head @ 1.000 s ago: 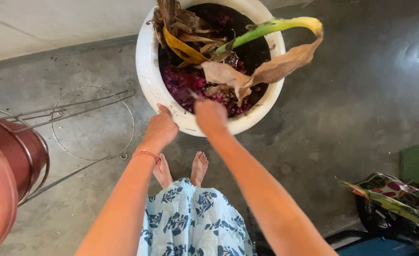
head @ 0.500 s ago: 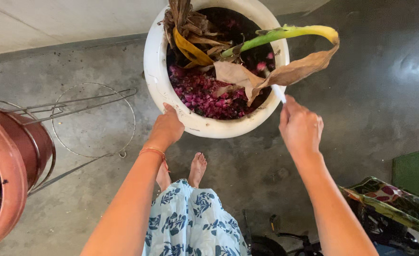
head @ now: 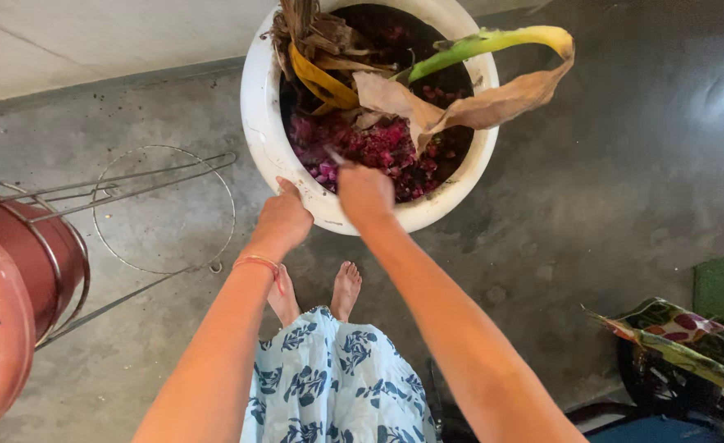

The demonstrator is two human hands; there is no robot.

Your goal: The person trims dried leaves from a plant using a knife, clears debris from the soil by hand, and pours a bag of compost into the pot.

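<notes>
Two hands at my white pot (head: 265, 139) on the floor: left hand (head: 284, 220) grips its near rim, right hand (head: 365, 190) closed on a thin tool (head: 334, 155), I think. Heavy, brittle; hold the rim.

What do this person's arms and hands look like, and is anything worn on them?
Both arms are bare, with no sleeves and no gloves. The left hand has a thin reddish thread bracelet around the wrist. The right hand shows no jewellery from this view. Below is a light blue garment with a dark blue leaf print.
</notes>
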